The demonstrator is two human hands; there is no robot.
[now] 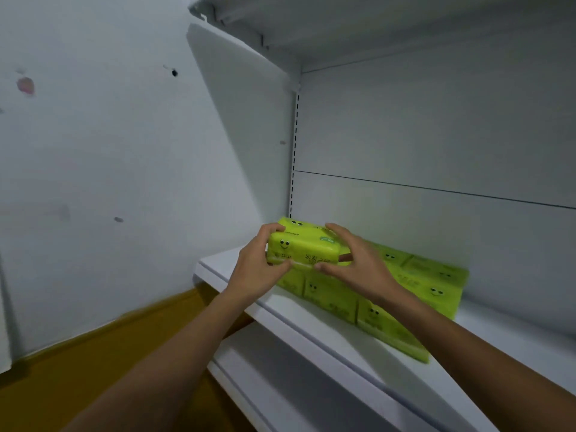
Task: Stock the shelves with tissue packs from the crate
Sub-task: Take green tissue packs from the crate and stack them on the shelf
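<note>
Both hands hold one green tissue pack [304, 249] over the left end of the white shelf [311, 316], the left hand [258, 269] clasping its left end and the right hand [358, 266] its right end, with the fingers [335, 228] of each curled over the top and the thumbs pressed against the near face, so both are closed on the pack. It sits above a bottom row of green packs [414, 288] already laid along the shelf toward the right, and whether it rests on them or is just clear of them cannot be told. Another pack [294, 223] shows just behind it, close to the back panel [436, 135] in the corner. The step in hand looks like starting a second layer at the left corner. To do it well, the pack should stay level, with its long edges lined up with the row beneath and its printed face turned outward like the others, then slide back until it meets the pack behind. The soft wrapper will give under pressure, so a light, even squeeze is enough. The crate is not in view.
</note>
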